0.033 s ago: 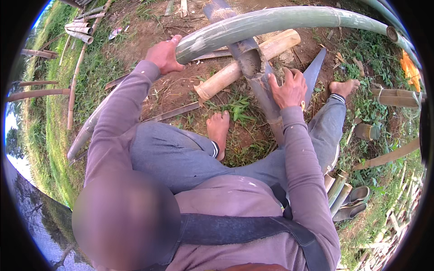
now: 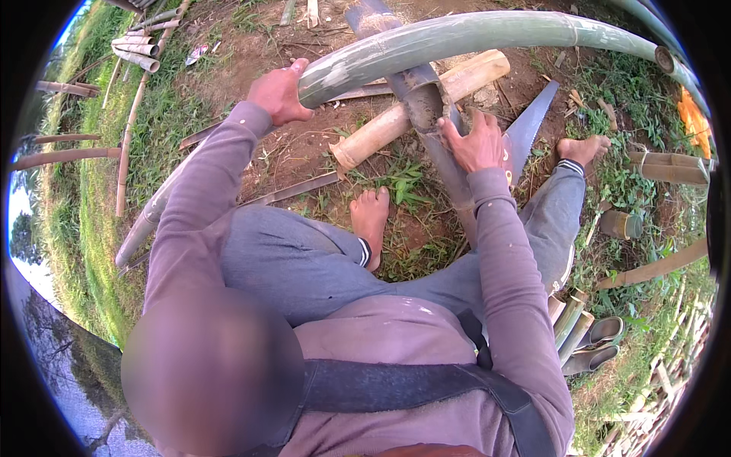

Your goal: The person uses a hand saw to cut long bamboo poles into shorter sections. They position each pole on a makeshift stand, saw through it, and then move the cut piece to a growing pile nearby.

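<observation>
My left hand (image 2: pixel 280 93) is closed around the left end of a long green bamboo pole (image 2: pixel 457 39), which looks bent in this view. Beneath the pole, a dark bamboo piece (image 2: pixel 420 90) with a cut-open section runs towards me over a pale bamboo length (image 2: pixel 373 135). My right hand (image 2: pixel 478 143) is beside the cut-open part, thumb apart from the fingers and lying at its edge. Just right of that hand is a handsaw (image 2: pixel 531 122), its blade pointing away and its handle partly hidden by the hand.
Both my bare feet rest on the ground. Cut bamboo pieces (image 2: pixel 137 52) are stacked at the far left. On the right are an orange cloth-like thing (image 2: pixel 693 118), a short bamboo stub (image 2: pixel 620 225), and shoes (image 2: pixel 598 344) beside more bamboo lengths (image 2: pixel 571 324). Flat strips (image 2: pixel 297 188) lie near my feet.
My right hand has shifted left, its thumb now over the dark bamboo's edge. More of the saw's blade and handle shows, and the saw sits slightly differently. My left hand keeps its hold.
</observation>
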Tool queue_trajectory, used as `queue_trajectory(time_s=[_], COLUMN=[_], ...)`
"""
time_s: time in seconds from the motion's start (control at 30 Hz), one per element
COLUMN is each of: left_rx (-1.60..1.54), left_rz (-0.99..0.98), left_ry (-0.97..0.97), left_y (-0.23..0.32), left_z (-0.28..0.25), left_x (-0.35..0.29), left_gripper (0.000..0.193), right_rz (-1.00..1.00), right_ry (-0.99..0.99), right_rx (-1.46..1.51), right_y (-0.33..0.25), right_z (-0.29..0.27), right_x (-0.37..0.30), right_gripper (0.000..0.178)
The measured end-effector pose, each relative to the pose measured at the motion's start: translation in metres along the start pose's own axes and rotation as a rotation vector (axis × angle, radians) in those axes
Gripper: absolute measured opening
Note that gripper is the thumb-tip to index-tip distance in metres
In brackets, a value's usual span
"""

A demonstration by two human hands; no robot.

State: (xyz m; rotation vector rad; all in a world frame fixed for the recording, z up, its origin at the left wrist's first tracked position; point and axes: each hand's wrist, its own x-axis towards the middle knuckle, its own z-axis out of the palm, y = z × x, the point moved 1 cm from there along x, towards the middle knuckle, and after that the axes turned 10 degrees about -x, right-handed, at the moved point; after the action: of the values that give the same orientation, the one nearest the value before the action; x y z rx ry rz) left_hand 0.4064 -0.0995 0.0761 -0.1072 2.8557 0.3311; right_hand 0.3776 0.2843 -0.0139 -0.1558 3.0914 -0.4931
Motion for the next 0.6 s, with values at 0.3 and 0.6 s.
queue_trajectory(time_s=[0.3,0.6], left_rx=[0.030,0.032], left_rz=[-0.018,0.047], left_ry=[0.010,0.069], left_y=[0.001,-0.014], left_z=[-0.006,0.011], left_x=[-0.003,0.006], left_gripper=[0.091,0.096], right_rz=[0.077,0.109], right_ry=[-0.357,-0.331], right_rx=[0.097,0.252], right_y=[-0.008,0.107], right_z=[0.023,0.029], right_x=[0.062,0.144], right_gripper=[0.085,0.083])
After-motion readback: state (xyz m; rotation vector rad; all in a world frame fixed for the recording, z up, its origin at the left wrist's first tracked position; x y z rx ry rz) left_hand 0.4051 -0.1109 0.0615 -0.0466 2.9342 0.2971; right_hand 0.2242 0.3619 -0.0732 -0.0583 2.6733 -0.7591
